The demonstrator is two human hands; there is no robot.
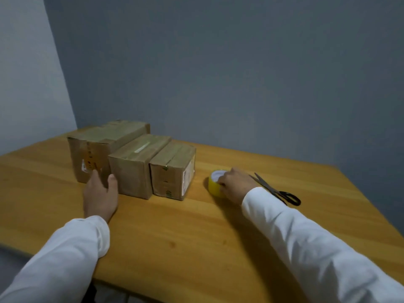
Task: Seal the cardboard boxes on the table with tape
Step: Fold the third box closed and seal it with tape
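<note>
Evidently the left hand [101, 193], fingers straight, is touching the near faces of the tall box [94, 154] and the middle box [135, 169], likely steadying them; the right box [172, 171] is sitting beside them. Rightward, the right hand [236, 184] is curling round the yellow tape roll [213, 185] (fingertips hidden), scissors [275, 190] lying near.

Three cardboard boxes [131, 158] sit side by side on the wooden desk [185, 232]. Left hand [101, 193] touches the middle one, right hand [235, 185] grips the yellow tape roll [213, 185], scissors [276, 191] just beside it.
</note>
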